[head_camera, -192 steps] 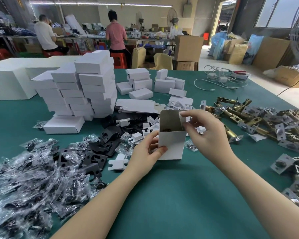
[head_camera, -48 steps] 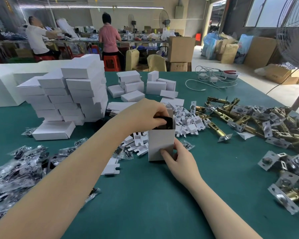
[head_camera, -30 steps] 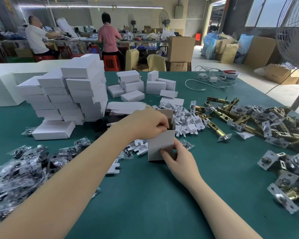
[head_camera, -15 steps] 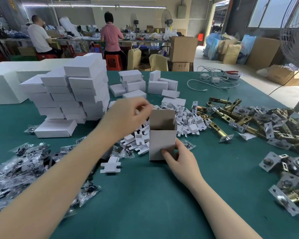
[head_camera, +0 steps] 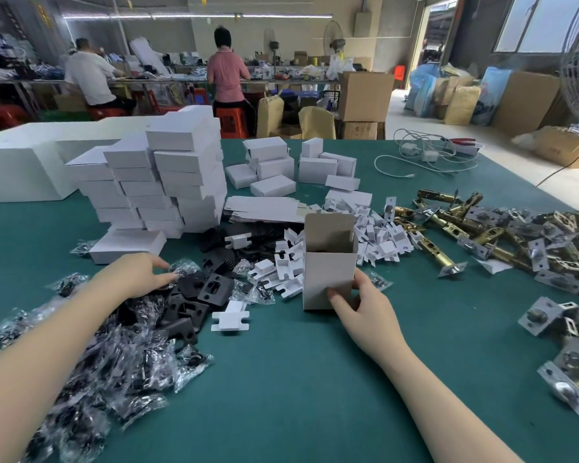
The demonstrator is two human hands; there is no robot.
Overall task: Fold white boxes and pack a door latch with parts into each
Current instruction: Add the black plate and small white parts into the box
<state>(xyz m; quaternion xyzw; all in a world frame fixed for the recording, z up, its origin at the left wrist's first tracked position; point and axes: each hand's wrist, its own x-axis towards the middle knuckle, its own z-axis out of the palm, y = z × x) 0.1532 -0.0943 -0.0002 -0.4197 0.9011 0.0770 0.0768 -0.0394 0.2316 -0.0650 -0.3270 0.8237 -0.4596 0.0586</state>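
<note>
Near the middle of the green table (head_camera: pixel 281 379), the right hand (head_camera: pixel 365 309) grips the upright, open-topped white box (head_camera: pixel 328 272) by its lower front, while the left hand (head_camera: pixel 137 275), fingers extended and holding nothing, reaches over the black plates (head_camera: pixel 198 295) left of it.

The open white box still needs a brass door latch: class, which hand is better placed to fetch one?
Probably the right hand, although it now holds the open white box. The brass door latches lie on its side. The left hand is over the black plates, across the box from them.
</note>
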